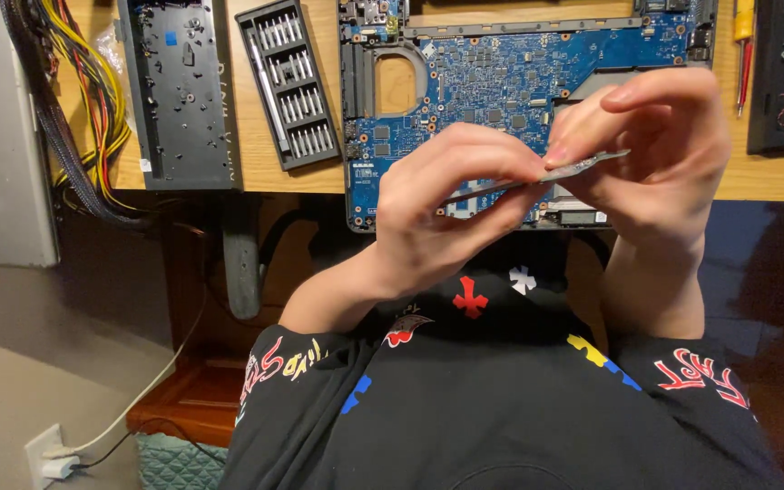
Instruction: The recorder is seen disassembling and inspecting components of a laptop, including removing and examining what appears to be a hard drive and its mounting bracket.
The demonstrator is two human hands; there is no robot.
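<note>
Both my hands are raised over the near edge of a blue laptop motherboard (501, 73) that lies on a wooden desk (310, 177). Between them is a thin, flat grey metal piece (583, 165), seen edge-on and tilted up to the right. My left hand (451, 204) pinches its lower left end with curled fingers. My right hand (655, 154) pinches its upper right end between thumb and fingers. The hands hide the board's lower middle part.
A black tray of screwdriver bits (288, 82) and a black laptop base panel (179, 91) lie left of the board. A bundle of coloured cables (93, 100) hangs at the far left beside a grey case. A red-handled screwdriver (744, 63) and another dark part sit at the right.
</note>
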